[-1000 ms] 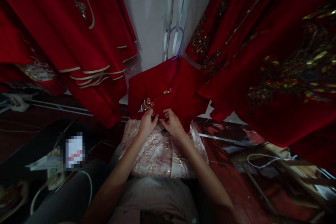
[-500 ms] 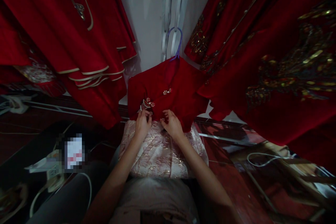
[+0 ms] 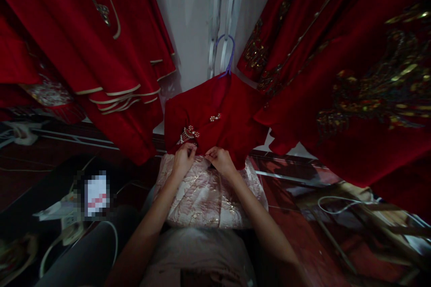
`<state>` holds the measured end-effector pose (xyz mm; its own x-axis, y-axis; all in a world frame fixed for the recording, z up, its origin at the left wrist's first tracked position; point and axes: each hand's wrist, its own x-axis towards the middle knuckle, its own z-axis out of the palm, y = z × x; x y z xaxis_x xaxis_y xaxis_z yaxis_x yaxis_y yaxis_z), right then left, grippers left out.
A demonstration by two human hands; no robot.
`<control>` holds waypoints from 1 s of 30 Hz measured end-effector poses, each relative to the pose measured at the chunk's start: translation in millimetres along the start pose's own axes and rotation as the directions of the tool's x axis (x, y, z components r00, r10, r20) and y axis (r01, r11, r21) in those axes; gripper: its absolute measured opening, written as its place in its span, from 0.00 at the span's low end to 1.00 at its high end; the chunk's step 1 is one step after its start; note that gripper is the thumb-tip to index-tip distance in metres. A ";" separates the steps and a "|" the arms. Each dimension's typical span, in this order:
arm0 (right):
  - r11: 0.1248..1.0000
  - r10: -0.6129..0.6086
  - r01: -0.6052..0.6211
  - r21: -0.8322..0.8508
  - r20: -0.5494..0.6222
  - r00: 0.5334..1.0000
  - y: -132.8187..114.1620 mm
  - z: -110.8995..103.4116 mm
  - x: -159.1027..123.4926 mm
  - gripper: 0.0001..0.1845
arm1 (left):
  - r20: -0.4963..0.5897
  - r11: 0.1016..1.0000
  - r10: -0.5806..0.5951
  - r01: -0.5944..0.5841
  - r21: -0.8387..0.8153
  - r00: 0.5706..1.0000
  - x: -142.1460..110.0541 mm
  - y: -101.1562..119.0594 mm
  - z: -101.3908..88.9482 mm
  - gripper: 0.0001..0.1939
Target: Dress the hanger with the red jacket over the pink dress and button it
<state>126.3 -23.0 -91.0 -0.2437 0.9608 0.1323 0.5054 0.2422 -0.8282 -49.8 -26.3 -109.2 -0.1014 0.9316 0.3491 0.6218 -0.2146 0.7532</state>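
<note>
A short red garment (image 3: 232, 107) hangs from a purple hanger (image 3: 231, 56), its lower edge reaching my lap. Beaded flower ornaments are on its front: a tasselled one (image 3: 188, 134) at left and a smaller one (image 3: 214, 118) near the middle. My left hand (image 3: 183, 159) is closed in a pinch at the lower edge, just below the tasselled ornament. My right hand (image 3: 220, 160) pinches beside it, fingertips at the same edge and pointing toward the left ones. Whatever is between the right fingertips is too small to make out. Shiny pale brocade fabric (image 3: 205, 197) covers my lap beneath both hands.
Long red garments with pale piping (image 3: 114, 67) hang at left. At right hang red garments with gold sequins (image 3: 373, 85). A power strip (image 3: 70, 228) with cables lies at lower left, by a blurred-out white item (image 3: 97, 193). A wooden frame (image 3: 336, 233) stands at lower right.
My right fingers, apart before, have come together in a pinch and sit slightly lower. The left fingers have shifted down a little and closed tighter. The garment hangs nearly unchanged.
</note>
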 end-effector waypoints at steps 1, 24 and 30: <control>0.997 0.012 -0.015 0.082 0.032 0.999 -2.4 -2.0 -0.1 0.03 | -0.010 0.999 -0.028 0.028 -0.046 1.000 0.4 -1.5 0.8 0.07; 0.967 -0.077 0.124 0.223 -0.210 0.975 -9.7 26.7 12.8 0.09 | -0.058 0.908 -0.110 0.077 -0.412 0.992 -4.0 2.1 6.4 0.14; 0.966 -0.114 0.160 0.204 -0.221 0.969 -15.3 24.4 18.6 0.08 | -0.060 0.877 -0.127 0.084 -0.474 0.990 -5.2 2.2 8.3 0.14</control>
<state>93.9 -12.1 -89.2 -0.1110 0.9328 0.3429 0.2801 0.3604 -0.8897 -41.5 -29.2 -114.0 -0.2253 0.9321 0.2835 0.1685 -0.2493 0.9537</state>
